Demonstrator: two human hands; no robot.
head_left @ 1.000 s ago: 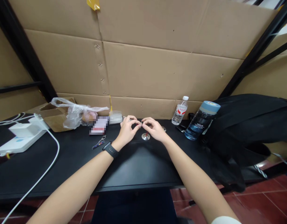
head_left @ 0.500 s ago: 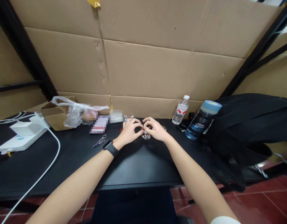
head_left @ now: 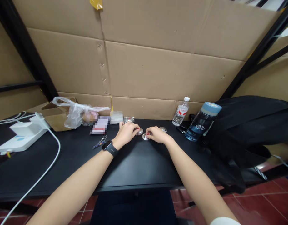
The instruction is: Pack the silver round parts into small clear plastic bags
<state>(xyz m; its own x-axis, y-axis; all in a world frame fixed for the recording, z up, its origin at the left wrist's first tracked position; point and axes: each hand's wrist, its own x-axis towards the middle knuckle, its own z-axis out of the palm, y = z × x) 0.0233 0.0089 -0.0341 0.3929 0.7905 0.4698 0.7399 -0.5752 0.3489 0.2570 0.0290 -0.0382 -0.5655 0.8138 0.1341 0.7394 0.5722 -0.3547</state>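
Note:
My left hand, with a black watch on its wrist, rests on the black desk with fingers curled down against a small round silver disc. My right hand lies beside it, fingers curled onto a second silver disc that shows a bit of red. A third silver disc lies free just behind my right hand. Whether either hand grips its disc or only touches it is unclear.
A keychain lies left of my left wrist. Behind are a plastic bag on a cardboard box, a clear packet, a small water bottle and a blue bottle. Black bag right; white power strip with cable left.
Both hands came down from holding something thin between pinched fingertips above the desk to resting on the desk, and moved slightly apart. A second disc now shows by my left fingers.

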